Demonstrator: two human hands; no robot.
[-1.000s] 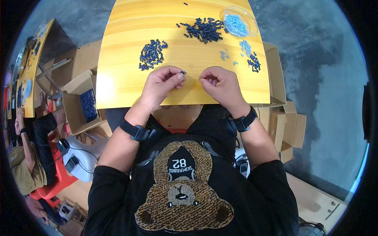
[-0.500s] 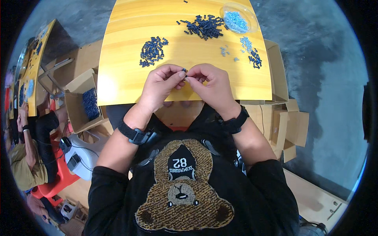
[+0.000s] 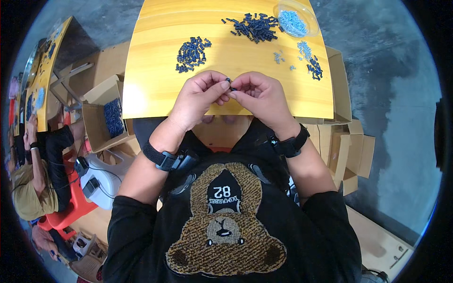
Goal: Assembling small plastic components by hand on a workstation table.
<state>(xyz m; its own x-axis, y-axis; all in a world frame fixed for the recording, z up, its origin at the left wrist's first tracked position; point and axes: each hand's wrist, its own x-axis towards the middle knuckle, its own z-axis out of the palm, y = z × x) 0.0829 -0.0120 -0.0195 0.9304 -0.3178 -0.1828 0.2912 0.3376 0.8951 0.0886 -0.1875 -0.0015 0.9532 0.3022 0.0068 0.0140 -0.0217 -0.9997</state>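
Over the near edge of the yellow table point(image 3: 155, 89), my two hands meet fingertip to fingertip. My left hand point(image 3: 200, 96) pinches a small black part point(image 3: 229, 80) between thumb and forefinger. Against it, my right hand point(image 3: 264, 96) is closed in a pinch at a tiny dark piece, mostly hidden by the fingers. A pile of small black parts point(image 3: 191, 54) lies beyond my left hand. Farther back sits a larger black pile point(image 3: 256, 27). To its right, a clear round dish point(image 3: 314, 29) holds many small light-blue pieces point(image 3: 292, 22).
Small silvery pieces point(image 3: 304, 49) and more black parts point(image 3: 314, 69) lie by the right edge; a few loose bits point(image 3: 278, 57) are nearer the middle. Open cardboard boxes flank the table, the left box point(image 3: 92, 125) holding dark parts. A co-worker point(image 3: 35, 174) sits far left.
The whole view has shifted slightly, so table and piles appear a little farther right and up. Both hands stay together in their pinch, with only small finger movement.
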